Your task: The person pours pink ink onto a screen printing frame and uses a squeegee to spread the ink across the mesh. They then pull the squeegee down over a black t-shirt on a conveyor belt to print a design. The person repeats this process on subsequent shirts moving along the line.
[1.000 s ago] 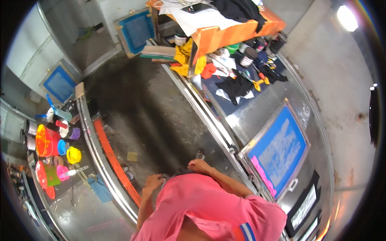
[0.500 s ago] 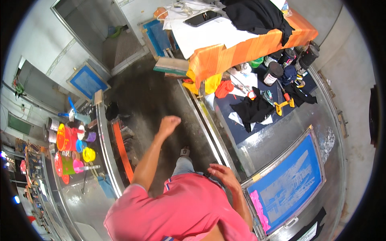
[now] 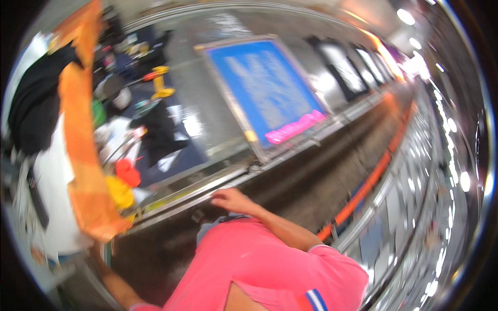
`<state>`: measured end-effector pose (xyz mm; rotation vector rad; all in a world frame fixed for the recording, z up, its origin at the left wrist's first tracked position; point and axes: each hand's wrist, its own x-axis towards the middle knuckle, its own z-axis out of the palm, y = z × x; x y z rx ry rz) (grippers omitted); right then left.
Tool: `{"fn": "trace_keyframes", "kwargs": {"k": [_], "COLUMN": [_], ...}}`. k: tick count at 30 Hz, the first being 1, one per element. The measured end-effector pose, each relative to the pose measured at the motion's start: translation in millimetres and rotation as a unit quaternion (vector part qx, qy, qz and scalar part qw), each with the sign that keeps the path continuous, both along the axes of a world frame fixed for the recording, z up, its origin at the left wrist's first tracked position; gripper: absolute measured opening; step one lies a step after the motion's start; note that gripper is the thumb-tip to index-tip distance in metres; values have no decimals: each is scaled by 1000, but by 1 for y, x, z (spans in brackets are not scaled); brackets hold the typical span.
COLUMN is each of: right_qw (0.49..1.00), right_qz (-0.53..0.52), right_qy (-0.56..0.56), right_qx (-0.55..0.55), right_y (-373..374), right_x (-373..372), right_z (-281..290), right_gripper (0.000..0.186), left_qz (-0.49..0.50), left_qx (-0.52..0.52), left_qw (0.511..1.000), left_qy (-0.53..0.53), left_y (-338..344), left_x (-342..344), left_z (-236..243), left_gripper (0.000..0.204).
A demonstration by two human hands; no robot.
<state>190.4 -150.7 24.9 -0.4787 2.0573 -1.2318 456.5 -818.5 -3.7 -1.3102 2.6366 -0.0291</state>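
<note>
My right hand (image 3: 232, 199) is in front of my body, close to the metal rail (image 3: 207, 196) along the table's near edge. Its fingers are loosely bent and somewhat apart, with nothing seen in them; I cannot tell whether it touches the rail. My left forearm (image 3: 115, 282) reaches out at the lower left, beside the end of an orange cloth (image 3: 98, 217). Blur and shadow hide the fingers of that hand. Across the rail lies a framed blue printing screen (image 3: 270, 85) with a pale pattern, and a bright pink strip (image 3: 295, 127) runs along its near side.
Left of the screen are black cloth (image 3: 158, 129), a yellow-and-orange tool (image 3: 162, 83), a red cloth (image 3: 127, 172) and dark jars. Black pieces with white panels (image 3: 342, 67) lie farther along the table. An orange rail (image 3: 368, 186) borders the aisle at right.
The view has swung to the right, so the screen now sits near the middle and the orange cloth at the left. My left hand has gone from mid-view to the lower left.
</note>
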Motion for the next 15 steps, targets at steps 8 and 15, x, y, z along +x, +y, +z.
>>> {"fn": "trace_keyframes", "kwargs": {"k": [8, 15], "right_qw": [993, 992], "right_qz": [108, 126], "right_qy": [24, -7], "right_qx": [51, 14], "right_y": [-36, -38], "right_x": [67, 42], "right_z": [-29, -23], "right_gripper": [34, 33], "left_qz": [-15, 99], "left_qx": [-27, -44], "left_qw": [999, 993], "left_qy": [-23, -40], "left_y": [7, 160], "left_x": [64, 26], "left_z": [86, 235], "left_gripper": [57, 66]}}
